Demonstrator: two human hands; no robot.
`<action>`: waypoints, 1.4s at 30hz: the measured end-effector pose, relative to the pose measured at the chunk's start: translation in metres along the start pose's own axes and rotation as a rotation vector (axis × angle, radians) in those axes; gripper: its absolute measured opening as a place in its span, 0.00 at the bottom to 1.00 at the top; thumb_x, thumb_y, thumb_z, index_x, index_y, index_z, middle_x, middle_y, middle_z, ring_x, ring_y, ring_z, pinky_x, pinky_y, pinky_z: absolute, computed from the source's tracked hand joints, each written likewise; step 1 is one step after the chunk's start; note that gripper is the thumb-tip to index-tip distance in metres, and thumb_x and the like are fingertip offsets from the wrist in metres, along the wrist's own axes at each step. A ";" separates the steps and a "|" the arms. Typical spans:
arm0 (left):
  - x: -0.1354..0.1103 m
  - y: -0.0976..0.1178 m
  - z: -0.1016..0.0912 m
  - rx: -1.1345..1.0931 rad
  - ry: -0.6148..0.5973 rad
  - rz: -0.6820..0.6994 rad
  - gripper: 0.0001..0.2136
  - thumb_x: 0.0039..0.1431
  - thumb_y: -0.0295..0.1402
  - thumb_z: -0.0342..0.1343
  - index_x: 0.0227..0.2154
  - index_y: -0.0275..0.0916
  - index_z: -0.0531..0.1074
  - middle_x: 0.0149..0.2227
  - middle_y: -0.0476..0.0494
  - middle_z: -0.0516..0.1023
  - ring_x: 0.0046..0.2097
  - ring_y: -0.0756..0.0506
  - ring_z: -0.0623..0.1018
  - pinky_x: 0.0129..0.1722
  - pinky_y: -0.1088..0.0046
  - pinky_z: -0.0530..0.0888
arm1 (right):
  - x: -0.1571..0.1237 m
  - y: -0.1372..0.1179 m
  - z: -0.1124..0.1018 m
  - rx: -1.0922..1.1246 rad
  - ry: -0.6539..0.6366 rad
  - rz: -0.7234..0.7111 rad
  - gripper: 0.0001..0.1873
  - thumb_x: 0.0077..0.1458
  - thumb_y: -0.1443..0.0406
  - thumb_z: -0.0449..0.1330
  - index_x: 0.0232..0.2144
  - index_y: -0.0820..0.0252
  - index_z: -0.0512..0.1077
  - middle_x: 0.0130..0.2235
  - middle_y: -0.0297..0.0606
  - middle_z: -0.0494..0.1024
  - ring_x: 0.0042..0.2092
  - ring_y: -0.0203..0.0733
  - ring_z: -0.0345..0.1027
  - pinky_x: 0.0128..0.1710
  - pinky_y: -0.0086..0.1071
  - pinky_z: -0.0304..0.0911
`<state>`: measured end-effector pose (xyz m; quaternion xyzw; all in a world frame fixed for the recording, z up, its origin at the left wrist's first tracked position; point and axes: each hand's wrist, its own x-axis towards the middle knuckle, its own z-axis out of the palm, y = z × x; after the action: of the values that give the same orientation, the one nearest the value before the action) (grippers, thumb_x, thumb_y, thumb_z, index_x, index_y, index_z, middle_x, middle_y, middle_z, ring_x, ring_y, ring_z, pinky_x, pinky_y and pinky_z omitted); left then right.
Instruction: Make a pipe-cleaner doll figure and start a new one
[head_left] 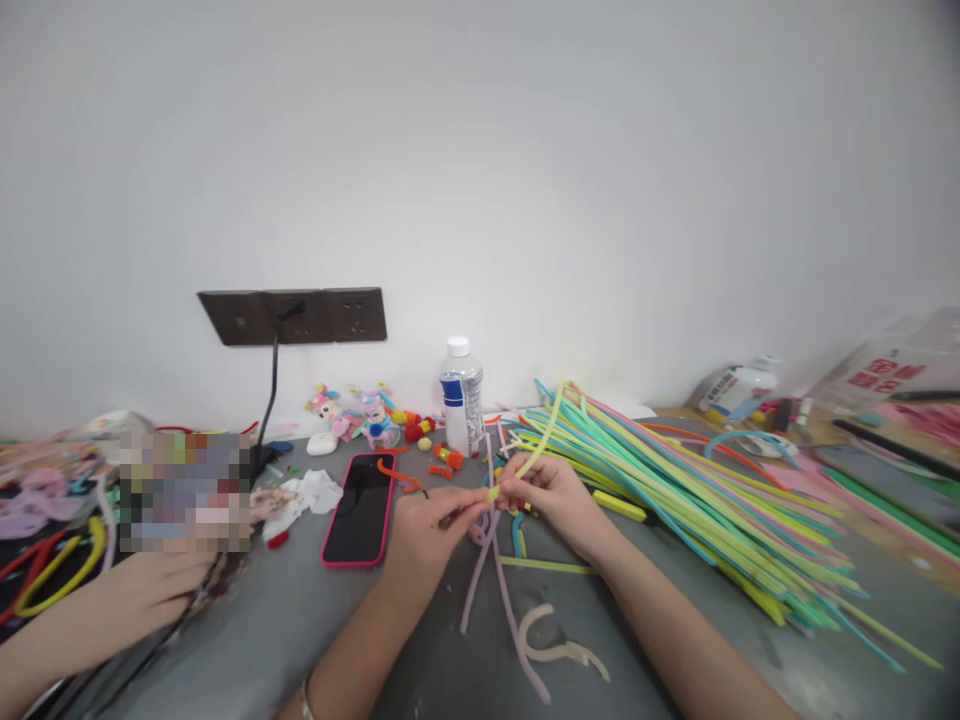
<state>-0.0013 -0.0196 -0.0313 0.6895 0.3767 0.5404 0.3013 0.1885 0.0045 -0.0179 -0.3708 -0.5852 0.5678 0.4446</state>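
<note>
Between my two hands, a yellow pipe cleaner (546,430) rises in a curve, its lower end wound into a small coil. My left hand (435,525) pinches the coil from the left. From the right, my right hand (546,497) has its fingers closed on the same yellow stem. Just under the hands, lilac pipe cleaners (514,625) hang or lie down toward the table; whether they are joined to the yellow one I cannot tell. A bent cream pipe cleaner (555,652) lies on the table below them.
A large bundle of coloured pipe cleaners (690,510) spreads at the right. A pink-cased phone (360,510) and a bottle (462,400) stand or lie near my hands. Small pipe-cleaner figures (352,415) are by the wall. Another person's hand (169,580) is at the left, near a black cable (268,400).
</note>
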 end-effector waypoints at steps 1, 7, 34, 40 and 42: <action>0.000 0.000 -0.001 0.017 -0.006 0.024 0.07 0.55 0.27 0.61 0.34 0.42 0.83 0.30 0.48 0.85 0.21 0.51 0.79 0.26 0.79 0.75 | 0.000 0.000 0.000 0.006 -0.001 0.002 0.18 0.47 0.52 0.69 0.25 0.60 0.72 0.22 0.34 0.77 0.24 0.34 0.67 0.27 0.29 0.62; 0.000 0.005 -0.003 0.051 -0.005 -0.027 0.06 0.56 0.31 0.61 0.33 0.44 0.84 0.21 0.50 0.82 0.18 0.51 0.76 0.26 0.77 0.73 | -0.001 0.002 0.002 0.023 0.005 0.008 0.18 0.47 0.52 0.69 0.25 0.60 0.73 0.22 0.34 0.77 0.25 0.35 0.69 0.28 0.30 0.63; 0.005 0.011 0.013 -0.661 0.187 -0.602 0.17 0.39 0.42 0.72 0.25 0.36 0.75 0.29 0.46 0.80 0.30 0.50 0.76 0.25 0.80 0.68 | 0.000 0.002 0.011 -0.294 0.037 -0.264 0.14 0.51 0.55 0.67 0.26 0.59 0.74 0.26 0.36 0.74 0.29 0.38 0.67 0.30 0.32 0.62; 0.008 0.004 0.010 -0.584 0.144 -0.602 0.16 0.36 0.41 0.73 0.23 0.34 0.77 0.22 0.48 0.77 0.25 0.52 0.73 0.23 0.79 0.66 | -0.001 0.001 0.007 -0.310 -0.008 -0.171 0.15 0.51 0.54 0.67 0.26 0.59 0.72 0.26 0.35 0.74 0.27 0.36 0.64 0.26 0.29 0.58; 0.009 0.004 0.008 -0.533 0.094 -0.603 0.16 0.36 0.41 0.73 0.22 0.34 0.78 0.21 0.48 0.76 0.23 0.53 0.71 0.23 0.79 0.65 | -0.003 -0.002 0.002 -0.332 -0.039 -0.129 0.16 0.49 0.54 0.68 0.25 0.60 0.72 0.25 0.34 0.73 0.26 0.35 0.62 0.26 0.29 0.56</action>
<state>0.0084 -0.0139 -0.0255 0.4202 0.4219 0.5377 0.5969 0.1881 0.0005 -0.0158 -0.3899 -0.7018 0.4408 0.4014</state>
